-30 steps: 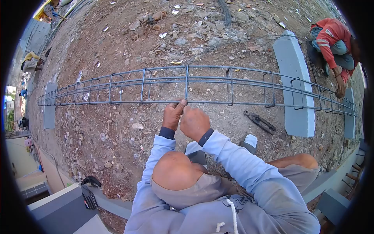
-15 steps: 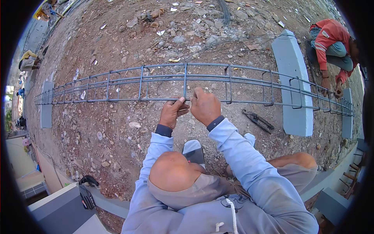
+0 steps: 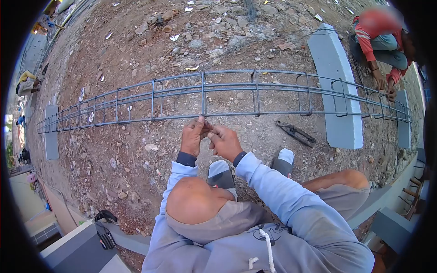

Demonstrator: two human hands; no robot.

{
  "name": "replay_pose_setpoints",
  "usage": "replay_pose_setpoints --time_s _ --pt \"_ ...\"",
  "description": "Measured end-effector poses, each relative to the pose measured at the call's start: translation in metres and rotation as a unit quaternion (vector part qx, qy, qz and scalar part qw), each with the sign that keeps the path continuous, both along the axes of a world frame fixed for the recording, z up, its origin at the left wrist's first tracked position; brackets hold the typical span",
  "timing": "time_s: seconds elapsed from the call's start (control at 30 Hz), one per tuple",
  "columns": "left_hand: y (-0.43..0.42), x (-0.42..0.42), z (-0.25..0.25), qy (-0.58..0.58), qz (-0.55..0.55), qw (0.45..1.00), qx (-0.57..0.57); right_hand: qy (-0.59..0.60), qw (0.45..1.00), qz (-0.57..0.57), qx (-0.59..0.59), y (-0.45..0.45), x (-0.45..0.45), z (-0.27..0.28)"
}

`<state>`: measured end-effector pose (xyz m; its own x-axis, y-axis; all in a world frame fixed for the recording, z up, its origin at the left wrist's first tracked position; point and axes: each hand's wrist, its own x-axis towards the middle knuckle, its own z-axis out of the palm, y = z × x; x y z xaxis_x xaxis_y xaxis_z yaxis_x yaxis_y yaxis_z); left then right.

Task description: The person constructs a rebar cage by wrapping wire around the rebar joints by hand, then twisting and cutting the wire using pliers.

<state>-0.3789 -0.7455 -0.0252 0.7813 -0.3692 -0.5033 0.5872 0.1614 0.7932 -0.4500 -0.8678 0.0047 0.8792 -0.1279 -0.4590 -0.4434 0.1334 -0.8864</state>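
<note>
Rebar cage (image 3: 203, 93) lies left to right across grey blocks (image 3: 344, 132) over stony ground (image 3: 136, 168). Left hand (image 3: 191, 140) and right hand (image 3: 226, 144) meet at its near side, fingers pinched; cannot tell whether they grip anything. Pincers (image 3: 296, 133) on ground, right. Co-worker's hands (image 3: 391, 91) at cage's right end.

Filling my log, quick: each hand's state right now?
Left hand: curled by the rebar cage; grip cannot be told.
Right hand: closed in a pinch; anything held is indistinct.
</note>
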Motion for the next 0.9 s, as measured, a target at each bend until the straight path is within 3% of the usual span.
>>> replay_pose_setpoints --time_s 0.07,0.17,0.37,0.4,0.43,0.5,0.53,0.6,0.77,0.9 --pt "-0.004 -0.001 0.001 0.018 -0.022 0.997 -0.069 0.043 0.995 0.002 0.090 -0.005 -0.002 -0.004" --pt "-0.014 -0.010 0.012 0.067 0.001 0.985 -0.157 0.042 0.989 0.044 0.135 -0.021 -0.003 -0.011" --pt "-0.007 -0.006 -0.021 0.082 -0.014 0.953 -0.291 0.035 0.975 0.188 -0.116 -0.085 -0.032 -0.014" --pt "-0.008 -0.006 -0.022 0.080 -0.026 0.947 -0.311 0.019 0.946 0.178 -0.270 -0.110 -0.040 -0.024" --pt "-0.014 -0.009 -0.010 0.076 0.008 0.964 -0.255 0.002 0.893 0.165 -0.418 -0.139 -0.048 -0.039" --pt "-0.015 -0.011 -0.011 0.074 0.015 0.962 -0.263 0.163 0.825 0.088 -0.534 -0.198 -0.074 -0.077" --pt "-0.016 -0.011 -0.011 0.070 0.017 0.961 -0.266 0.249 0.784 0.082 -0.563 -0.210 -0.084 -0.062" --pt "-0.016 -0.010 -0.009 0.053 0.026 0.973 -0.224 0.311 0.723 0.132 -0.602 -0.234 -0.112 -0.080" --pt "-0.009 -0.008 0.000 -0.047 0.024 0.997 -0.056 0.289 0.659 0.161 -0.676 -0.230 -0.136 -0.084" --pt "-0.002 0.002 0.010 -0.165 -0.021 0.979 0.119 0.310 0.671 0.199 -0.643 -0.250 -0.134 -0.103"
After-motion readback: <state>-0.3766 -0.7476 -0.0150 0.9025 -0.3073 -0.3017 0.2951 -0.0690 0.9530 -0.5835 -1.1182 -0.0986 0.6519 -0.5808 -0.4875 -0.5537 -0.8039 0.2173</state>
